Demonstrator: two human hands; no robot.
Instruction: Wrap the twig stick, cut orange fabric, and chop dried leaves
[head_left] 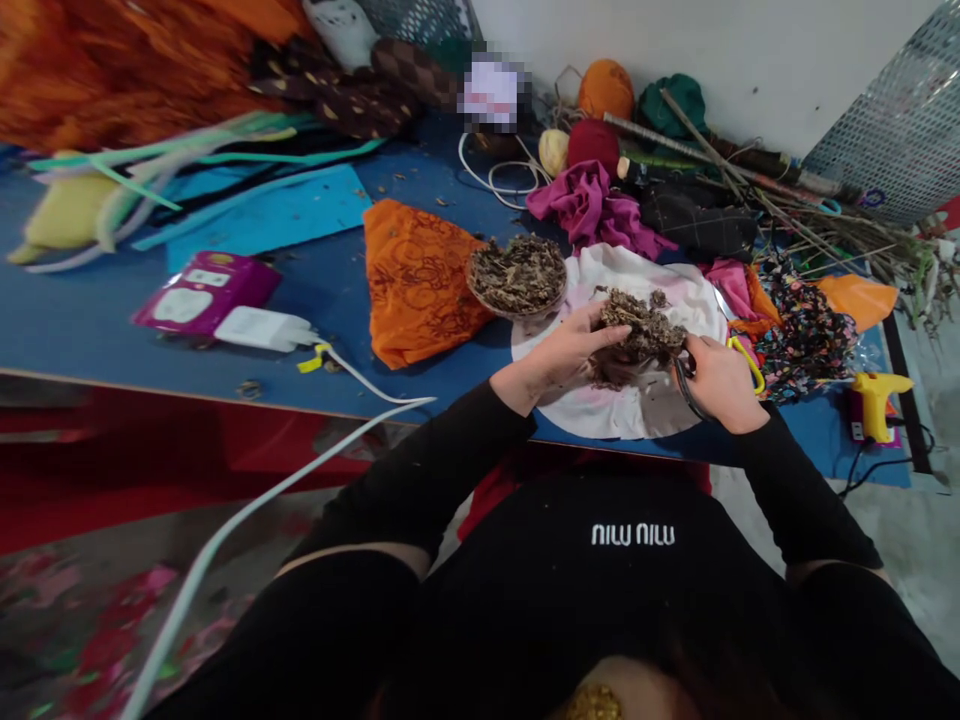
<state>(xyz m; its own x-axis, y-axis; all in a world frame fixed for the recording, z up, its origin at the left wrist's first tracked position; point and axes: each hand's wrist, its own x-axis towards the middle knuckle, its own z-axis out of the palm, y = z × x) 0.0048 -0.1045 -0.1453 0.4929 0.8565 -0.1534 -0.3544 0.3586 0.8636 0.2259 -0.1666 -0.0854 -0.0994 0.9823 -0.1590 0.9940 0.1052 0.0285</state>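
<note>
My left hand (566, 348) is closed on a clump of dried brown plant matter (641, 328), thumb on top. The clump is held over a round white cloth (607, 415) with pinkish stains and dark crumbs. At the clump's right end my right hand (724, 380) grips scissors (688, 390) by the dark handles; their blades are hidden. Just left of the cloth sits a shallow round container (517, 278) filled with similar dried matter. It touches an orange printed cloth (420, 285).
A purple power adapter (210, 292) with a white charger lies left, its cable (247, 510) crossing the table edge. A yellow glue gun (879, 405) stands at the right edge. Yarn balls (604, 90), magenta fabric (600, 212) and twigs (765, 200) line the back.
</note>
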